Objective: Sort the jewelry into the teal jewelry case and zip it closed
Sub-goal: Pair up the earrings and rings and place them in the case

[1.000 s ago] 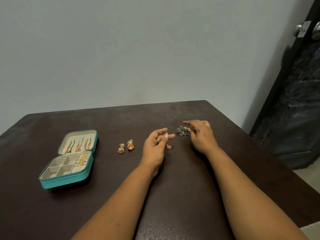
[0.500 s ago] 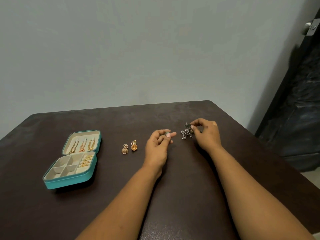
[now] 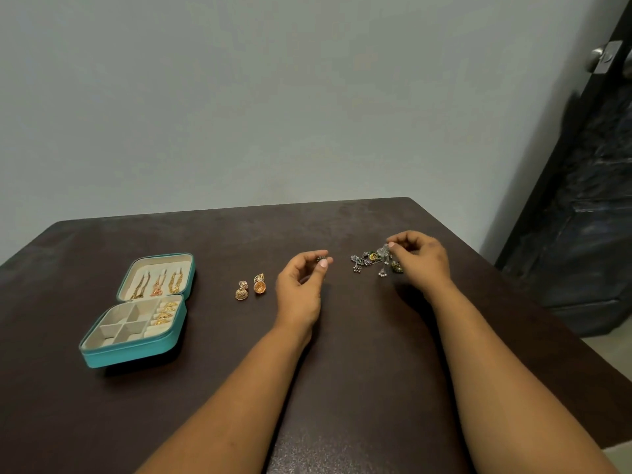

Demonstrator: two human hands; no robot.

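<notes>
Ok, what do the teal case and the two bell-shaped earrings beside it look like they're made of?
Teal case: probably faux leather or fabric, matte, with a cream, felt-like lining. Bell-shaped earrings: gold-toned metal, shiny with textured domes; plated or solid can't be told.

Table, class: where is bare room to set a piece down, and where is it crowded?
Bare: between the case and gold earrings, and the strip behind them by the wall. Crowded: around the dark pile under the right hand, with the left hand close.
</notes>
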